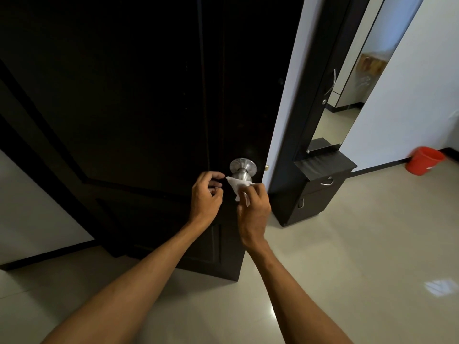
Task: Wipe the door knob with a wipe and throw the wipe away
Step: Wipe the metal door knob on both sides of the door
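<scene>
A round silver door knob (242,167) sticks out of the dark door (139,100) near its right edge. A white wipe (236,186) is draped over the front of the knob. My right hand (253,207) grips the wipe from below and to the right, pressing it against the knob. My left hand (207,194) hovers just left of the knob, fingers curled and apart, its fingertips close to the wipe's left corner; whether they touch it I cannot tell.
The door stands open, with a white wall strip to its right. A dark cabinet (320,192) with a tall mirror (352,95) stands right of the door. A red bucket (424,160) sits on the pale tiled floor (347,269) against the far right wall.
</scene>
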Available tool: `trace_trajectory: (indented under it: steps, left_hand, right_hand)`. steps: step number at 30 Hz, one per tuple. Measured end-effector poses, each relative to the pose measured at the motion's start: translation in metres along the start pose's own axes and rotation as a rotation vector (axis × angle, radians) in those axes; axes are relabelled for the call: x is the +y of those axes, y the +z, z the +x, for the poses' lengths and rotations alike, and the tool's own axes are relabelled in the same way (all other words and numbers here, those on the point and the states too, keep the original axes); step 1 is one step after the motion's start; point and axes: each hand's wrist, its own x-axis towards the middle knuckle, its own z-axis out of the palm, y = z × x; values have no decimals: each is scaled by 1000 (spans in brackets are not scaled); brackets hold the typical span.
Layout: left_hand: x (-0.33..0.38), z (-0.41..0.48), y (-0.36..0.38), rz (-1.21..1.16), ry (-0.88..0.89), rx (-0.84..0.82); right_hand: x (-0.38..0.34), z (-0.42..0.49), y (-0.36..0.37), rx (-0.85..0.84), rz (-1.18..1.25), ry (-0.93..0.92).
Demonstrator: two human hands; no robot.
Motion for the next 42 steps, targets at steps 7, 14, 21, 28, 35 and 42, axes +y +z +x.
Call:
trace_trajectory:
  steps: [7, 14, 21, 28, 35, 42]
  left_hand:
    - [-6, -4, 3, -43, -156, -62]
    - [3, -19, 11, -438, -484, -65]
    - [21, 0, 23, -490, -493, 136]
    - [39, 22, 27, -337, -226, 105]
    - [46, 26, 26, -52, 13, -58]
    - [59, 29, 34, 297, 239, -356]
  right_hand:
    - [-3, 6, 13, 48, 897, 856]
    - [-14, 5, 16, -12, 1448, 1230]
    - [-9, 1, 10, -48, 1298, 1206]
    - [-1, 8, 1, -11, 1240, 1171]
    - [2, 19, -12, 163, 934, 1041]
    - [-3, 44, -37, 116, 517, 302]
